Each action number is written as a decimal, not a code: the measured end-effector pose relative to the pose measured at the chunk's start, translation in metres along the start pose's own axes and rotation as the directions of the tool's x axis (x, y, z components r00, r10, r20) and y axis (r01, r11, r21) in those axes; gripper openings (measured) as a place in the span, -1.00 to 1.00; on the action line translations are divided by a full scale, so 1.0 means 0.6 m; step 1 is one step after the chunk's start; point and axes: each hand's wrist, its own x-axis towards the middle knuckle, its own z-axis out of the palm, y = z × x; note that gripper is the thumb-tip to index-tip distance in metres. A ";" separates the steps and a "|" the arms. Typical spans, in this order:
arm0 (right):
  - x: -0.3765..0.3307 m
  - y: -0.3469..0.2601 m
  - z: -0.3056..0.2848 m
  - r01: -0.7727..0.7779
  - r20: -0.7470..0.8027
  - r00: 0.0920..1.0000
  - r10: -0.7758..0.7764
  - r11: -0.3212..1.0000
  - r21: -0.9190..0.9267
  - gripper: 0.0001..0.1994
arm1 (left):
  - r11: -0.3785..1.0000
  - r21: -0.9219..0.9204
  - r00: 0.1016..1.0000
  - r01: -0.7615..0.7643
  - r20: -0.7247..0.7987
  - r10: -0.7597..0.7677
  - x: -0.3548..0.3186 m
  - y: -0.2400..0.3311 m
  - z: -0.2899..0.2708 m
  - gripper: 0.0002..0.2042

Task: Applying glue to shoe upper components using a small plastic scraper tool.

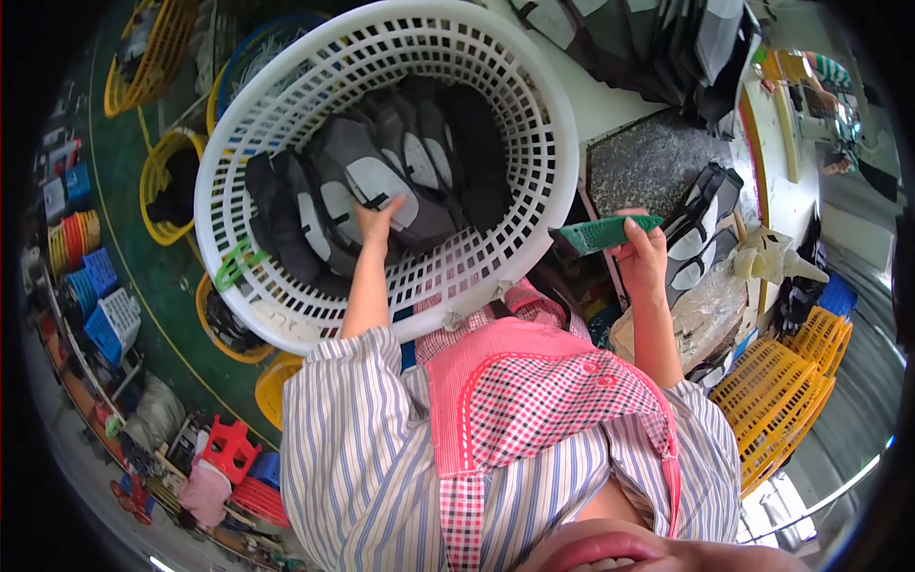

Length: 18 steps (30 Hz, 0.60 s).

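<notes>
A big white plastic basket [562, 162] with slotted walls stands before me, holding a row of black and grey fabric pieces [477, 143] that look like shoe uppers. My left hand [378, 221] reaches into it. Its fingers are closed round the edge of a grey shoe upper [424, 221] with a light panel. Outside the basket on the right, my right hand [642, 250] is raised, thumb and fingers closed on a green wedge-shaped piece [600, 234]. What that piece is, I cannot make out. The left fingertips are partly hidden among the uppers.
At the right is a dark worn work surface [639, 162] beside more uppers [696, 238] and a plastic-wrapped bundle [701, 310]. More uppers stand stacked at the top [658, 48]. Yellow baskets [777, 391] sit lower right; others line the green floor [172, 315]. Another person's arm [827, 81] shows far right.
</notes>
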 end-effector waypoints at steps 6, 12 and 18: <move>-0.030 -0.002 -0.028 0.016 -0.105 0.994 -0.021 0.999 -0.051 -0.84 | 0.996 0.012 0.995 0.085 0.045 -0.085 0.002 0.034 0.027 -0.02; -0.063 -0.018 -0.020 0.030 -0.079 0.996 -0.038 0.995 -0.097 -0.84 | 0.967 -0.085 0.939 0.241 0.274 -0.210 0.058 0.055 0.031 -0.04; -0.096 -0.028 -0.033 0.064 -0.189 0.977 -0.099 0.981 -0.185 -0.82 | 0.995 0.033 0.984 0.097 0.145 -0.101 0.064 0.031 0.034 -0.42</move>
